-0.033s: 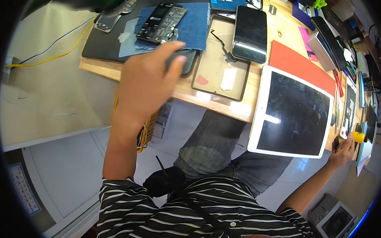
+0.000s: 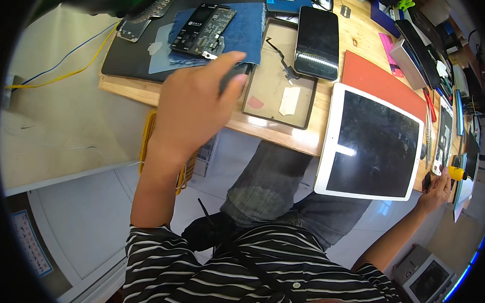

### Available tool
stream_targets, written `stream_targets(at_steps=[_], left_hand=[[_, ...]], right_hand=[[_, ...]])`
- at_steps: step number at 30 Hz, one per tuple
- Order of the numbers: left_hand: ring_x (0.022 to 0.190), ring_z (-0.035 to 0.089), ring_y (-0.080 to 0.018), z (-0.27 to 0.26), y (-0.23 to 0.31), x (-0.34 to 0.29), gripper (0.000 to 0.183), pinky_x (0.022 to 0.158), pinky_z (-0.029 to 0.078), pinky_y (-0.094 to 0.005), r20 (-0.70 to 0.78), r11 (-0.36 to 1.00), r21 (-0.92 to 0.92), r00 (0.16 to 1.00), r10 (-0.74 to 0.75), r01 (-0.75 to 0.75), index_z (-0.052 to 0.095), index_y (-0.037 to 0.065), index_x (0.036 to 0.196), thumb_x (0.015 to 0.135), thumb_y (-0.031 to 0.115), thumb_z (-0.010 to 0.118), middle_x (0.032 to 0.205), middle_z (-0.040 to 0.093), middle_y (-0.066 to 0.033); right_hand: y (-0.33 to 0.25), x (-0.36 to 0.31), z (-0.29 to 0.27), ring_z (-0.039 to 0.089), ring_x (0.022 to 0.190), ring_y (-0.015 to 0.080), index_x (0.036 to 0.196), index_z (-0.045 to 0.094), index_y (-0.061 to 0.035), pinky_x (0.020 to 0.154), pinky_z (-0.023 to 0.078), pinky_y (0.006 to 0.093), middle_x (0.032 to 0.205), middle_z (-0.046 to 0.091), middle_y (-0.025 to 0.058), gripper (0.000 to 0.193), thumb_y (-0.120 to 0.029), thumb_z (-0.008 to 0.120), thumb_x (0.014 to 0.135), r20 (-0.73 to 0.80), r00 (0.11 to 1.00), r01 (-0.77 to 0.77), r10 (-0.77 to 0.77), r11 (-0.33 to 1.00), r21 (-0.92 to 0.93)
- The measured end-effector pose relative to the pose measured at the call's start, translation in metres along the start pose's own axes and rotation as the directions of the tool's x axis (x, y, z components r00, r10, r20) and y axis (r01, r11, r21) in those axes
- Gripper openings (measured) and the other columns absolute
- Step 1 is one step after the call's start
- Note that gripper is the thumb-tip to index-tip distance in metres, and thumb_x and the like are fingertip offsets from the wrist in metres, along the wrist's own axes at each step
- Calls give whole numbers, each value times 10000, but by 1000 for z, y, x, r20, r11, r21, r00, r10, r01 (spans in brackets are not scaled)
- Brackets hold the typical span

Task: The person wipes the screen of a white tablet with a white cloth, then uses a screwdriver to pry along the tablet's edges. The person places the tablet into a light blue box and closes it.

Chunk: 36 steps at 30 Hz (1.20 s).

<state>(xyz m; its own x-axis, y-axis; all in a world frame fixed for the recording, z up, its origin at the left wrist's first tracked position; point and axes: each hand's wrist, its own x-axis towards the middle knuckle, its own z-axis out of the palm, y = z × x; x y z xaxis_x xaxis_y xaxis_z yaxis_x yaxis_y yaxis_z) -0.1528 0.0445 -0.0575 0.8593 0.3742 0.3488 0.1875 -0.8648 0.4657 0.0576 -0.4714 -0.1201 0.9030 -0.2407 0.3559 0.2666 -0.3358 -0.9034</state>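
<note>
My left hand (image 2: 198,107) hovers over the near table edge, thumb and index finger spread apart, with nothing between them. Just beyond its fingertips an opened phone (image 2: 203,31), its battery and circuit board bared, lies on a blue denim cloth (image 2: 249,31). At the far right, my right hand (image 2: 436,192) is closed by a small yellow object (image 2: 457,173) with a dark tip; its kind I cannot make out. Beside that hand lies a long white-and-black device part (image 2: 443,136). A white-framed tablet (image 2: 378,147), dark-screened, overhangs the front edge between the hands.
A shallow tray (image 2: 262,102) holds a thin black flex cable (image 2: 282,59). A black phone (image 2: 316,42) rests across its right rim. Under the tablet is a red-orange sheet (image 2: 365,70). Pens and boxes crowd the right. Yellow and blue cables (image 2: 63,67) run at left.
My left hand has shifted slightly to the right and its fingers remain apart. The right hand stays nearly still at the yellow object. The view has shifted a little.
</note>
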Motion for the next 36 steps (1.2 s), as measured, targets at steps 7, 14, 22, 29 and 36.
stream_targets(at_steps=[7, 14, 22, 29, 36], left_hand=[[635, 646, -356, 35, 25, 38, 361, 635, 511, -452, 309, 977, 180, 950, 56, -116, 717, 160, 1267, 927, 281, 714, 663, 647, -172], [635, 681, -294, 15, 13, 28, 152, 614, 514, -389, 435, 948, 252, 898, 69, -195, 732, 88, 977, 919, 224, 698, 724, 716, -95], [603, 649, -274, -3, 13, 6, 63, 527, 465, -383, 328, 986, -52, 930, 168, -159, 686, 127, 930, 897, 170, 717, 714, 674, -56], [692, 671, -244, -1, 12, 39, 291, 574, 490, -375, 613, 870, -60, 670, 418, -489, 750, 184, 975, 702, 87, 718, 700, 618, -27], [615, 640, -199, 4, 5, 48, 323, 508, 486, -345, 561, 777, -74, 618, 551, -626, 782, 186, 947, 645, 72, 774, 656, 577, 10]], right_hand=[[5, 1, 4, 240, 463, -1, 965, 705, -2, 408, 166, 223, 579, 311, -99, 234, -210, 634, 1045, -32, 999, -22, 23, 999, 38], [0, -4, 9, 244, 447, -5, 959, 710, 2, 390, 156, 227, 562, 306, -96, 228, -173, 601, 1058, -45, 998, 30, -32, 999, -43], [11, 1, -5, 228, 505, -5, 1108, 707, 75, 455, 158, 221, 617, 318, -90, 241, -103, 550, 1066, -37, 998, 40, -44, 995, -92], [1, -2, 2, 231, 502, -1, 1111, 691, 100, 462, 172, 220, 616, 317, -82, 251, -100, 543, 1069, -71, 997, -24, 22, 999, -24], [10, -1, -6, 240, 471, 8, 1043, 704, 56, 431, 163, 228, 583, 321, -77, 242, -149, 576, 1063, -42, 998, -37, 39, 998, 56]])
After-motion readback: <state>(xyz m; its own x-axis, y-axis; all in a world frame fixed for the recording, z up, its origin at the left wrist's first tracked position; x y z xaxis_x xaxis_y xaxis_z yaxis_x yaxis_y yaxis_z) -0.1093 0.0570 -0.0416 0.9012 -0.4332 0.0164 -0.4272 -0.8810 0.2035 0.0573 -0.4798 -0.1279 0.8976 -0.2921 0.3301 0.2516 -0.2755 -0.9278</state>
